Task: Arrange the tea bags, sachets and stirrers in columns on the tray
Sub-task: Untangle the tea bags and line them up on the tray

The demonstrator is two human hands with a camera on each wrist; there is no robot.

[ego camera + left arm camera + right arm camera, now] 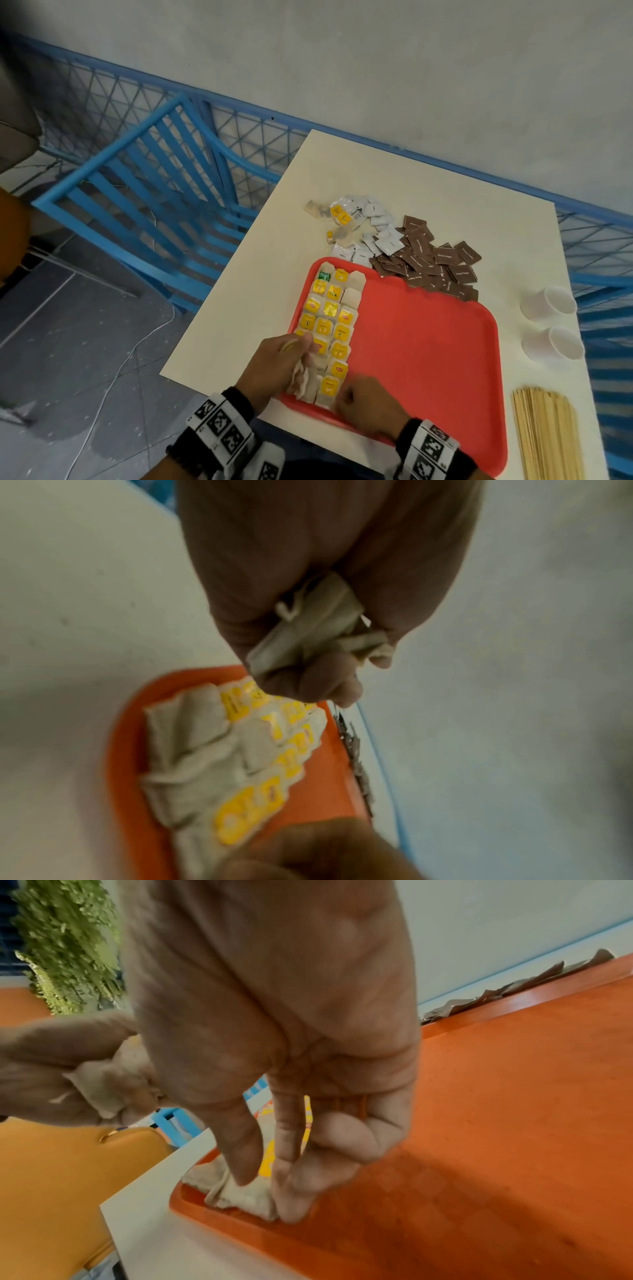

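Observation:
A red tray (pixel 428 342) lies on the white table. Tea bags (pixel 330 308) with yellow tags stand in three columns along its left side. My left hand (pixel 305 356) is over the near end of those columns and grips a bunch of tea bags (pixel 308 626) in curled fingers. My right hand (pixel 342 399) is at the tray's near left corner. Its thumb and forefinger pinch a tea bag (pixel 240 1194) that lies on the tray, at the near end of the third column. White sachets (pixel 376 226), brown sachets (pixel 431 263) and loose tea bags (pixel 339 216) are heaped beyond the tray. Wooden stirrers (pixel 544 435) lie at the near right.
Two white paper cups (pixel 548 303) lie on their sides at the table's right edge. A blue chair (pixel 147 192) stands left of the table, with a blue mesh fence behind. The tray's right part (pixel 479 1123) is bare.

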